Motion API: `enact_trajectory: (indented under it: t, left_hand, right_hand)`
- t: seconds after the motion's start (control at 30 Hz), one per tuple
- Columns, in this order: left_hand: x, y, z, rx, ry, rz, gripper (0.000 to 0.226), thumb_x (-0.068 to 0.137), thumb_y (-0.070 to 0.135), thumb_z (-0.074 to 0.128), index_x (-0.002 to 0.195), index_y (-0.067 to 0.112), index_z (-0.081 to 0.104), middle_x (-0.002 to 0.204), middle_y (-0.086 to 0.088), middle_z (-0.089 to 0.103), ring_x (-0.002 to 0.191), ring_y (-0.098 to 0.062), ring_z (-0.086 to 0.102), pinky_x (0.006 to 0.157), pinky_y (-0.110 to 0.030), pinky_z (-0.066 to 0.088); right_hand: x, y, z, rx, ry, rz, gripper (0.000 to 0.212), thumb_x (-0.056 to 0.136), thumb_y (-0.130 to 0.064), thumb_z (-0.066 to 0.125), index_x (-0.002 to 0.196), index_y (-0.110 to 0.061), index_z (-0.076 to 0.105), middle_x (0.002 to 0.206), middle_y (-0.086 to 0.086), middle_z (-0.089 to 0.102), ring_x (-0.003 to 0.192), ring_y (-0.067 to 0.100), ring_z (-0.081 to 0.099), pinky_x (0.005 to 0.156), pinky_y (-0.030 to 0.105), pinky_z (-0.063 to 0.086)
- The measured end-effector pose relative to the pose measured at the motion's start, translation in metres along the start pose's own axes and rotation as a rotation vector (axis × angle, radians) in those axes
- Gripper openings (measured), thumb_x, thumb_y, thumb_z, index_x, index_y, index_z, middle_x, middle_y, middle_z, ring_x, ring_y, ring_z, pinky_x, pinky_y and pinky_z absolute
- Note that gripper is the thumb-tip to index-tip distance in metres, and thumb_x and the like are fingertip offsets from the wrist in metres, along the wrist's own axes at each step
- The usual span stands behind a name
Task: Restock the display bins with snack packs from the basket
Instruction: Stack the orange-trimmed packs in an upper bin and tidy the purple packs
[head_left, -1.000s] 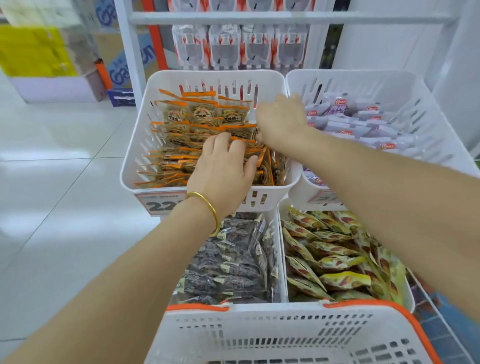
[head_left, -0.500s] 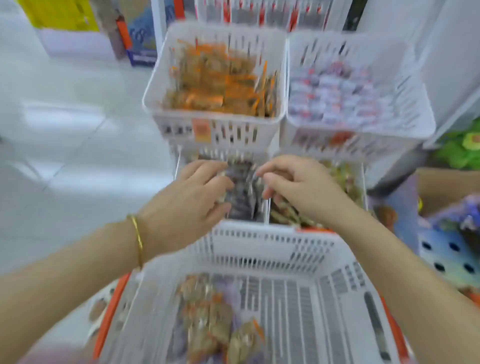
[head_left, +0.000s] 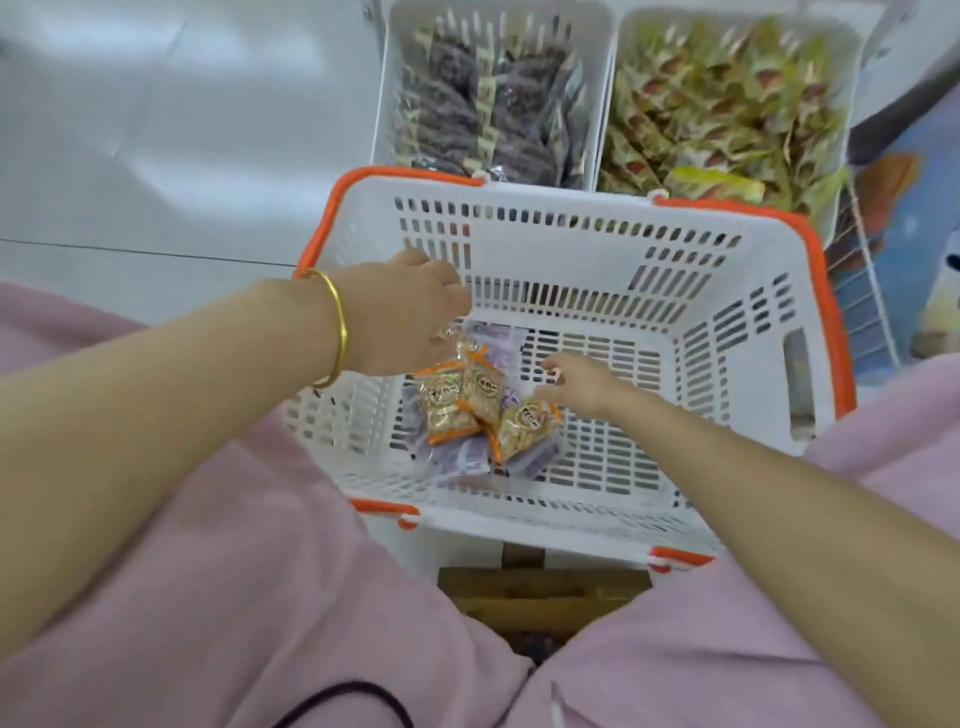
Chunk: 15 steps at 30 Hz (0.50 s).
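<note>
A white basket (head_left: 587, 260) with orange handles stands between my knees. On its floor lie three orange-trimmed snack packs (head_left: 483, 408) on top of purple packs (head_left: 465, 460). My left hand (head_left: 402, 317), with a gold bangle on the wrist, reaches down over the packs' far left; its fingertips are hidden behind the hand. My right hand (head_left: 576, 387) hovers just right of the packs with loosely curled fingers that hold nothing. Beyond the basket are two white display bins: one with dark packs (head_left: 493, 98), one with green-yellow packs (head_left: 727, 104).
Pink clothing (head_left: 260, 597) covers my legs on both sides of the basket. A wooden stool (head_left: 540, 592) shows under the basket's near edge. A white wire rack (head_left: 862, 296) stands at the right, pale tiled floor (head_left: 156, 130) at the left.
My view has tipped down from the upper bins to the basket. Both hands have left the orange-pack bin and come down into the basket.
</note>
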<state>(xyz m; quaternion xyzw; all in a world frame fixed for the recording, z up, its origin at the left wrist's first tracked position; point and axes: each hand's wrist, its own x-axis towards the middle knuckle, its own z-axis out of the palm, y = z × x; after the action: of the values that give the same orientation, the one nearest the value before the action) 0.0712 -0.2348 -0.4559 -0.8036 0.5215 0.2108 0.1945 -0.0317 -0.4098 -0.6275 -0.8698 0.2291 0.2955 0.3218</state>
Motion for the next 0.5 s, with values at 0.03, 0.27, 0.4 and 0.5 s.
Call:
enact_trajectory:
  t: [0.03,0.27,0.4,0.5]
  left_hand:
    - [0.004,0.001,0.002,0.044,-0.009,0.017,0.047,0.097,0.041,0.036,0.139,0.02,0.035,0.143,-0.005,0.032,0.131,-0.027,0.029,0.106,-0.041,0.034]
    - [0.012,0.001,0.009,0.102,-0.109,0.043,0.048,0.097,0.046,0.032,0.137,0.02,0.034,0.137,-0.005,0.035,0.127,-0.026,0.032,0.099,-0.043,0.042]
    - [0.011,-0.004,0.011,0.098,-0.184,0.017,0.047,0.097,0.044,0.034,0.137,0.02,0.033,0.135,-0.005,0.037,0.127,-0.026,0.033,0.099,-0.043,0.042]
    - [0.012,-0.008,0.008,0.107,-0.226,-0.004,0.047,0.098,0.044,0.033,0.138,0.02,0.033,0.136,-0.005,0.037,0.127,-0.026,0.033,0.101,-0.042,0.04]
  right_hand:
    - [0.006,0.003,0.01,-0.016,-0.029,0.032,0.057,0.096,-0.033,0.052,0.142,-0.005,0.033,0.14,0.015,0.045,0.119,0.03,0.051,0.094,0.037,0.043]
    - [0.031,0.014,0.045,0.224,0.032,0.288,0.032,0.084,-0.021,0.07,0.072,-0.011,0.042,0.068,0.005,0.046,0.058,0.016,0.045,0.053,0.029,0.038]
    - [0.029,0.02,-0.017,0.374,-0.266,0.296,0.017,0.078,-0.013,0.076,0.087,-0.005,0.065,0.081,0.008,0.062,0.067,0.015,0.054,0.06,0.024,0.052]
    - [0.034,0.009,-0.04,0.362,-0.284,0.15,0.011,0.082,-0.017,0.072,0.091,-0.013,0.068,0.094,0.003,0.067,0.081,0.014,0.059,0.074,0.025,0.053]
